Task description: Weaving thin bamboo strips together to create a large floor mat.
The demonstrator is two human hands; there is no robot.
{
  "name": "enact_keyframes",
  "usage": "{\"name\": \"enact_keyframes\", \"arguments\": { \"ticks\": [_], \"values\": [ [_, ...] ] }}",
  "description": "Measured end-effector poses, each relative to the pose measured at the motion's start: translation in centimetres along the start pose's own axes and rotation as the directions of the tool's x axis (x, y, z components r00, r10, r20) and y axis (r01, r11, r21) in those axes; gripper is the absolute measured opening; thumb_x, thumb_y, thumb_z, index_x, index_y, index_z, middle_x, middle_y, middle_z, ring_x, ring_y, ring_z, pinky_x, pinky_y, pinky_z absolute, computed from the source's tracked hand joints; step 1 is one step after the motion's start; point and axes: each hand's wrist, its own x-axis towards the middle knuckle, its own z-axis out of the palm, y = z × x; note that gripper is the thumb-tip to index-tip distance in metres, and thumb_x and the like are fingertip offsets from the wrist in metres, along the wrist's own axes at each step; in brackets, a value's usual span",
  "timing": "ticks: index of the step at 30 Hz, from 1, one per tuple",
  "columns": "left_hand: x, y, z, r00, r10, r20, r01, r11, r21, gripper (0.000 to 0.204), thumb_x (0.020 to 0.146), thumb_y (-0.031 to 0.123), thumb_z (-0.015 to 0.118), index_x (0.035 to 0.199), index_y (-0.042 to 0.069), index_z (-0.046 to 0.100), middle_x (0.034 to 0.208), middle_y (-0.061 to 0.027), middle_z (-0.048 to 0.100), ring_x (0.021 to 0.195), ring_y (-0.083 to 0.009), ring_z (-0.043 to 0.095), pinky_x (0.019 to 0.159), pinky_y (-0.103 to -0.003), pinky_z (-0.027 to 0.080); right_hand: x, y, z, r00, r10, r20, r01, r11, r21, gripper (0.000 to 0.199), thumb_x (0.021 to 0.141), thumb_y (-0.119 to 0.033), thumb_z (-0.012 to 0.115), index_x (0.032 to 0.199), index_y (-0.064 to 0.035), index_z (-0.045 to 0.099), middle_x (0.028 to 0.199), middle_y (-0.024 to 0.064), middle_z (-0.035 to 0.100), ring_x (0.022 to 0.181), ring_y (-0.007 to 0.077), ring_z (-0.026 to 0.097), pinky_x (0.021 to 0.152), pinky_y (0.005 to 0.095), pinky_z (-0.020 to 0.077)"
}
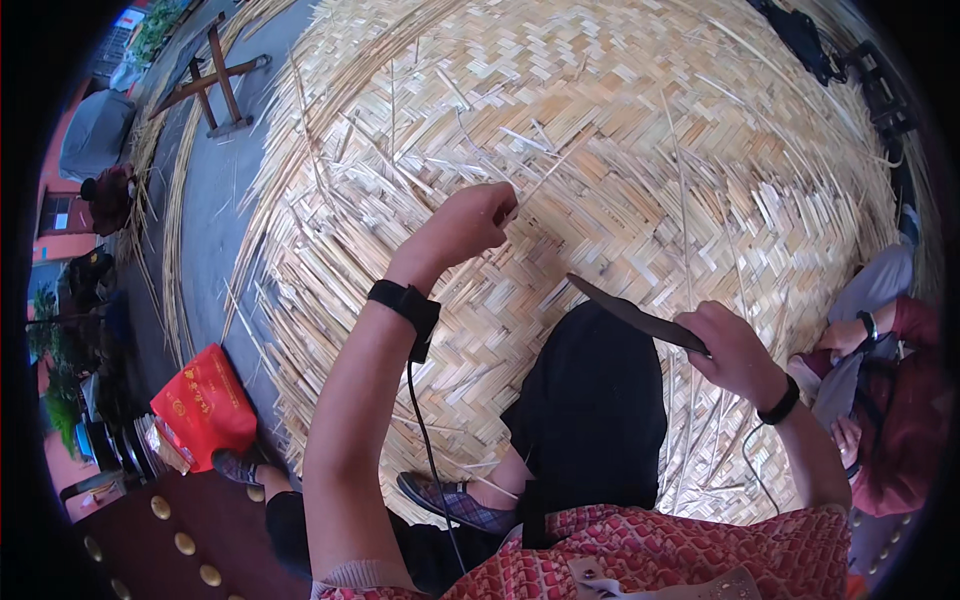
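Note:
A large woven mat of pale, flat reed strips (640, 215) spreads under both hands, in a zigzag pattern. My left hand (465, 228) is closed above its middle, and a thin pale reed strip (553, 170) sticks out of the fist toward the upper right. My right hand (738, 352) grips the near end of a long, dark, slightly curved knife (630, 313). The knife's tip points up and left, toward my left hand but apart from it. Loose strip ends stand up from the weave around my left hand.
My bent knee in black cloth (595, 400) rests over the mat. At the right sits another person in a dark red top (905, 420). A red bag (208, 405) stands at the left, with a wooden folding stool (220, 85) and long loose reeds (172, 240) farther off.

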Motion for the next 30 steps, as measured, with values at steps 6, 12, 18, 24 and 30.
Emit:
{"name": "enact_keyframes", "arguments": {
  "ticks": [6, 12, 18, 24, 30],
  "values": [
    [0.7, -0.2, 0.7, 0.997, 0.059, -0.049, -0.048, 0.978, 0.201, 0.014, 0.076, 0.001, 0.056, 0.09, 0.001, 0.057, 0.083, -0.0196, 0.062, 0.083, -0.0392, 0.06, 0.072, -0.043, 0.048, 7.9, -0.3, 0.4, 0.949, -0.284, 0.137, 0.294, 0.953, -0.067, 0.042, 0.073, -0.009, 0.066, 0.114, -0.0118, 0.056, 0.086, 0.0085, 0.05, 0.083, 0.0264, 0.054, 0.069, 0.0371, 0.0464],
    [1.5, -2.3, 2.0, 0.996, -0.04, -0.074, 0.03, 0.99, -0.135, 0.016, 0.069, 0.001, 0.066, 0.084, 0.0, 0.062, 0.076, -0.0153, 0.064, 0.071, -0.0269, 0.063, 0.066, -0.036, 0.048, 15.0, -1.0, 4.7, 0.909, -0.409, 0.087, 0.416, 0.905, -0.089, 0.047, 0.084, -0.008, 0.055, 0.126, -0.0295, 0.054, 0.083, 0.0092, 0.049, 0.078, 0.0269, 0.056, 0.065, 0.0381, 0.0468],
    [1.8, -4.2, 3.3, 0.993, -0.054, -0.102, -0.005, 0.862, -0.507, 0.01, 0.08, 0.003, 0.065, 0.088, 0.002, 0.059, 0.08, -0.0028, 0.061, 0.073, -0.012, 0.058, 0.069, -0.028, 0.049, 16.7, 0.1, 7.8, 0.927, -0.373, 0.042, 0.375, 0.917, -0.133, 0.046, 0.087, -0.01, 0.052, 0.128, -0.0304, 0.053, 0.084, 0.0115, 0.049, 0.067, 0.0301, 0.057, 0.06, 0.0417, 0.0462],
    [3.7, -2.9, 3.5, 0.995, -0.025, -0.101, -0.061, 0.645, -0.762, 0.005, 0.092, 0.008, 0.058, 0.092, 0.004, 0.056, 0.089, -0.0007, 0.061, 0.086, -0.0093, 0.061, 0.079, -0.026, 0.05, 16.4, -0.1, 4.5, 0.946, -0.298, 0.127, 0.318, 0.93, -0.182, 0.041, 0.088, -0.021, 0.055, 0.128, -0.0314, 0.053, 0.087, 0.0113, 0.05, 0.073, 0.0294, 0.059, 0.064, 0.0401, 0.0483],
    [4.1, -5.2, 6.5, 0.985, -0.053, -0.164, -0.107, 0.554, -0.826, 0.003, 0.092, 0.006, 0.057, 0.09, 0.004, 0.055, 0.085, -0.0016, 0.061, 0.086, -0.0093, 0.06, 0.08, -0.024, 0.049, 18.4, 3.0, 2.4, 0.959, -0.159, 0.235, 0.198, 0.968, -0.153, 0.041, 0.088, -0.029, 0.058, 0.128, -0.0334, 0.054, 0.087, 0.0116, 0.053, 0.08, 0.0291, 0.059, 0.072, 0.0407, 0.0482]
  ]
}}
